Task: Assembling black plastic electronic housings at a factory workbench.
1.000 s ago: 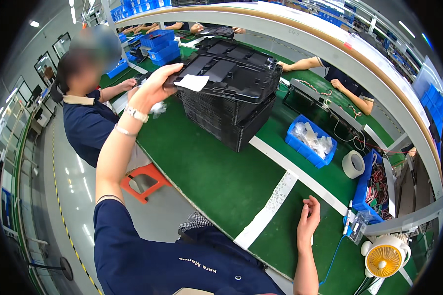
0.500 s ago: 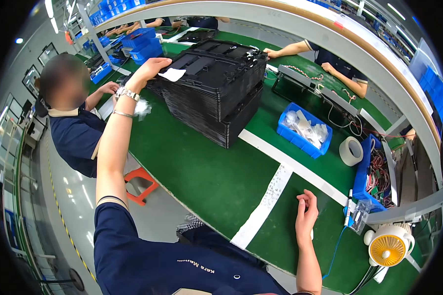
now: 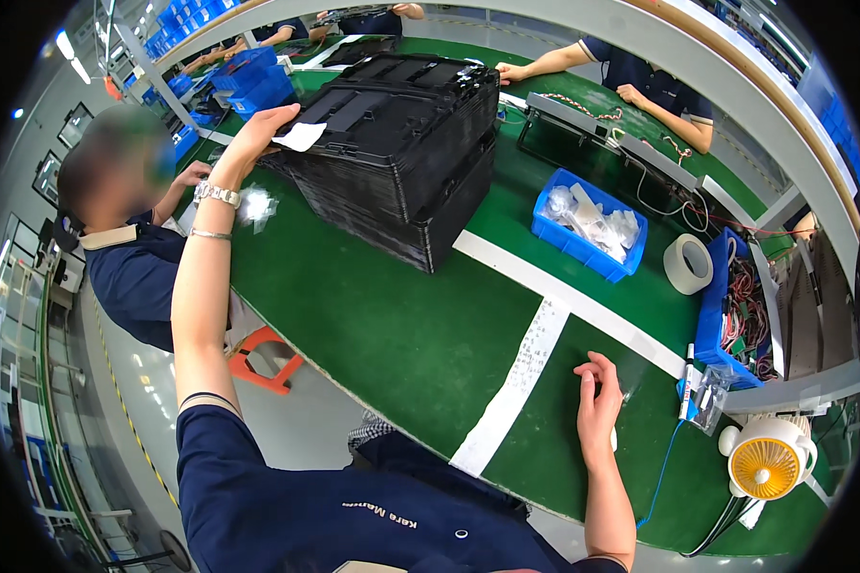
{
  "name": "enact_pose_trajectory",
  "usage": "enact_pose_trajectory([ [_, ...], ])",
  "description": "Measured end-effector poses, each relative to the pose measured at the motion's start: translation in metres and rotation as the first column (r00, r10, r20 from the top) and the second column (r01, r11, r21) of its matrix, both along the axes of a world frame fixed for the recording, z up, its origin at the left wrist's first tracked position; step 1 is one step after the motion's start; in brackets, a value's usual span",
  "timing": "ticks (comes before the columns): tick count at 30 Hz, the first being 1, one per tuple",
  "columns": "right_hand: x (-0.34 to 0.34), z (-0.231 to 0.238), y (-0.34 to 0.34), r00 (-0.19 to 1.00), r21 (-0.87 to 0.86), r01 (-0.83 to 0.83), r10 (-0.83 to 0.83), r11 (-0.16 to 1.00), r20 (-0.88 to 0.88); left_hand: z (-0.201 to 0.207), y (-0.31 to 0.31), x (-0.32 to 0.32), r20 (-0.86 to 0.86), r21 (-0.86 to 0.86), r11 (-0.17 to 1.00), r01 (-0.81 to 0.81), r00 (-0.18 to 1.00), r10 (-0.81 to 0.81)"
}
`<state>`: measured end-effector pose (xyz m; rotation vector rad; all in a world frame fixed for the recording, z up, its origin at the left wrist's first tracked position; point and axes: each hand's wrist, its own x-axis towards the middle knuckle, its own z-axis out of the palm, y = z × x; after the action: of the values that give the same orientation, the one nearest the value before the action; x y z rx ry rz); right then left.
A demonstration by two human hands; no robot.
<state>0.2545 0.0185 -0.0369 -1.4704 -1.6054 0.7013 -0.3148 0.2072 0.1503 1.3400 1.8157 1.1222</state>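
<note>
A tall stack of black plastic trays (image 3: 392, 143) stands on the green table, ahead and slightly left. Reaching far out, my left hand (image 3: 263, 131) grips the left edge of a black tray near the top of the stack; its thumb side is partly hidden. Beside those fingertips a white slip of paper (image 3: 301, 137) lies against the tray edge. My right hand (image 3: 597, 401) hovers over or rests on the table at the right, fingers loosely bent and apart, holding nothing. A small pale object (image 3: 614, 438) shows by its wrist, too little to name.
To the right are a blue bin (image 3: 588, 227) of small plastic bags, a tape roll (image 3: 688, 265), a blue bin of wires (image 3: 726, 315), a marker (image 3: 688, 382) and a yellow-white fan (image 3: 764, 468). White strips (image 3: 516, 382) cross the table. A co-worker (image 3: 129, 248) sits at the left.
The whole view has shifted a little, so the stack appears further left and higher. My left hand remains at the tray edge, and my right hand keeps nearly the same pose.
</note>
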Motion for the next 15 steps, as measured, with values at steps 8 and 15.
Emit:
enact_pose_trajectory([
  [8, 0.001, 0.000, 0.001, 1.000, -0.022, 0.000, -0.001, 1.000, -0.011, 0.001, 0.015, 0.006, 0.035, -0.022, 1.000, 0.007, 0.999, -0.007],
  [15, 0.001, -0.001, 0.001, 0.999, -0.003, -0.033, 0.033, 0.999, 0.008, 0.005, 0.028, -0.003, -0.001, -0.035, 0.997, 0.069, 0.998, -0.069],
])
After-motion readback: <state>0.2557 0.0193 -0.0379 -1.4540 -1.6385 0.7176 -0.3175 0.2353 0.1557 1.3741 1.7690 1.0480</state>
